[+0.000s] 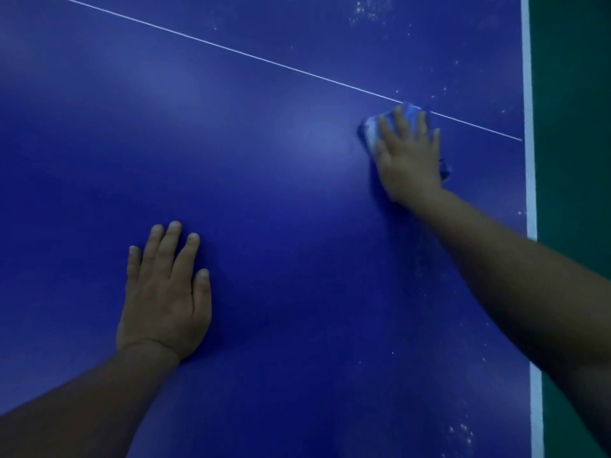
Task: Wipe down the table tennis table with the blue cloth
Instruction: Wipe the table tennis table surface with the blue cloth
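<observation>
Pressing my flat right hand (pixel 408 157) on the blue cloth (pixel 372 133) near the table tennis table (pixel 264 127) right edge, left hand (pixel 165 292) spread flat, I should overlap strokes.

A deep blue table (pixel 264 193), crossed by a thin white line (pixel 231 49) and edged in white, is speckled with pale dust; the cloth (pixel 372 133) is lighter blue; green floor (pixel 575 127) is seen.

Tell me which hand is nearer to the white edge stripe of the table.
Right. The right hand presses the cloth a short way from the stripe; the left hand lies flat much farther toward the table's middle.
</observation>
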Motion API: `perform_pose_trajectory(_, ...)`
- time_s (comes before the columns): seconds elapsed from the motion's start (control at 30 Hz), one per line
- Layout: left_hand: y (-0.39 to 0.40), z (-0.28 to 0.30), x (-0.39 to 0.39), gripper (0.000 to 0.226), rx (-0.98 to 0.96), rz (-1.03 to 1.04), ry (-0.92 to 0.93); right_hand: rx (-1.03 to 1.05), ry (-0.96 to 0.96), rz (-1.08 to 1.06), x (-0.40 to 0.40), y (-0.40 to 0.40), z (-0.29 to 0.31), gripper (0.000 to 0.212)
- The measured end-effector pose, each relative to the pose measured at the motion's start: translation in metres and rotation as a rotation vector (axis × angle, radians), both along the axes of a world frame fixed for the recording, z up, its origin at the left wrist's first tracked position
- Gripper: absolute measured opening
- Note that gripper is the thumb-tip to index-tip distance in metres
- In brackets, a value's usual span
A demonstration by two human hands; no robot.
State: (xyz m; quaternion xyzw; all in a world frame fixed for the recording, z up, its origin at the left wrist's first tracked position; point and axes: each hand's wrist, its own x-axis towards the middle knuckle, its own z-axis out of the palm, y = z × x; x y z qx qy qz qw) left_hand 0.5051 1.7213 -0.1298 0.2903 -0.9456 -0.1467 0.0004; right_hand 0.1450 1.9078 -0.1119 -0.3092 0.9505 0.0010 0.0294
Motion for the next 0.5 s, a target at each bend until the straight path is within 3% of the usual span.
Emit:
perform_pose_trajectory(0.07, -0.001, -0.001, 0.001, 0.064, 0.007, -0.004, 0.001, 0.003, 0.055, 0.361, 0.067, 0.001, -0.005, 0.054)
perform_pose_trajectory(0.17, 0.0, 0.0, 0.002, 0.064, 0.016, -0.002, 0.008, 0.016, -0.095, 1.003, 0.176, 0.05, -0.002, 0.05)
perform_pose_trajectory(0.23, 0.001, 0.001, 0.001, 0.064, 0.018, -0.002, 0.009, 0.071, -0.212, 1.219, 0.179, 0.077, 0.003, 0.049)
perform_pose_trajectory(0.27, 0.001, 0.001, 0.0, 0.064, 0.015, 0.003, 0.009, 0.075, -0.182, 1.221, 0.157, 0.072, 0.007, 0.048)
perform_pose_trajectory(0.3, 0.001, 0.001, -0.001, 0.064, 0.012, 0.005, 0.009, 0.072, -0.097, 1.127, 0.124, 0.061, 0.004, 0.047)
perform_pose_trajectory(0.37, 0.0, 0.002, -0.001, 0.064, 0.012, 0.004, 0.006, 0.091, 0.07, 0.661, 0.046, 0.039, -0.002, 0.047)
perform_pose_trajectory(0.43, 0.0, 0.002, 0.0, 0.064, 0.012, 0.007, 0.011, 0.092, 0.061, 0.108, -0.024, 0.04, 0.005, 0.059)
perform_pose_trajectory(0.5, 0.001, 0.002, 0.0, 0.064, 0.014, 0.008, 0.017, -0.027, 0.001, -0.317, -0.052, 0.055, 0.007, 0.057)
